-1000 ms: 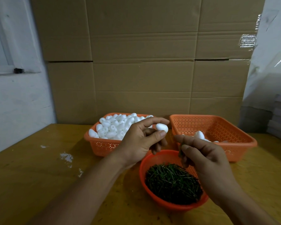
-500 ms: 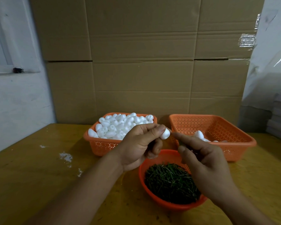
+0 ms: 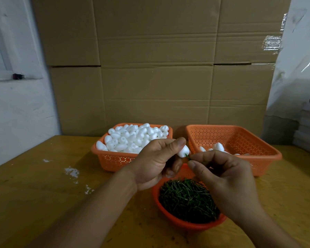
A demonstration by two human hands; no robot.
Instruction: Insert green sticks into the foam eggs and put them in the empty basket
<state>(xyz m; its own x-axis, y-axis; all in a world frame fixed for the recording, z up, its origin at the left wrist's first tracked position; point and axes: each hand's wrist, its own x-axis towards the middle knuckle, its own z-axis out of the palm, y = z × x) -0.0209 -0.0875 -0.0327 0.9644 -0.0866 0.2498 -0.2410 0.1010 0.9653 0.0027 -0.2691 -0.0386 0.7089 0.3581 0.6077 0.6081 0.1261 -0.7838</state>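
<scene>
White foam is pinched in the left hand [image 3: 155, 162] near the middle of the frame; it is one small foam egg [image 3: 183, 150], held between the thumb and the fingers. The right hand [image 3: 227, 178] is just beside it, and its thumb and finger squeeze a thin green stick [image 3: 187, 156]; the stick's tip touches the egg's lower end (it may already be poked in a little, but that spot is too small to tell). Below the hands sits a round orange bowl [image 3: 186, 223] full of green sticks [image 3: 186, 199]; above and to the left is an orange basket [image 3: 115, 161] heaped with foam eggs [image 3: 132, 138]; to the right is a second orange basket [image 3: 240, 140] with only a few eggs low at its left side. All three rest on a yellow wooden table [image 3: 43, 185]; brown cardboard boxes [image 3: 156, 68] fill the top of the frame.
</scene>
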